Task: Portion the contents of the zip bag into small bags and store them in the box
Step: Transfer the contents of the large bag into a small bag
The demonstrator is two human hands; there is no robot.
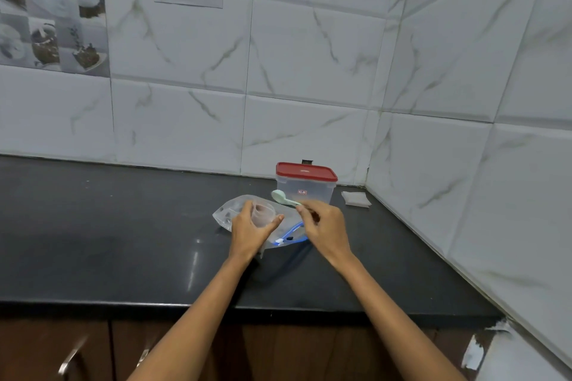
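Observation:
A clear zip bag (230, 210) with a blue zip strip lies flat on the black counter (123, 241). Over it my left hand (249, 230) grips a small clear bag (262, 212), holding its mouth open. My right hand (326, 227) pinches the handle of a pale green spoon (283, 198), whose bowl points left above the small bag. Behind the hands stands a clear plastic box (305, 187) with a red lid closed on it. What is in the spoon's bowl I cannot make out.
A stack of small clear bags (356, 198) lies to the right of the box near the wall corner. Tiled walls close the counter at the back and right. Cabinet doors with metal handles (72, 357) hang below the counter's front edge.

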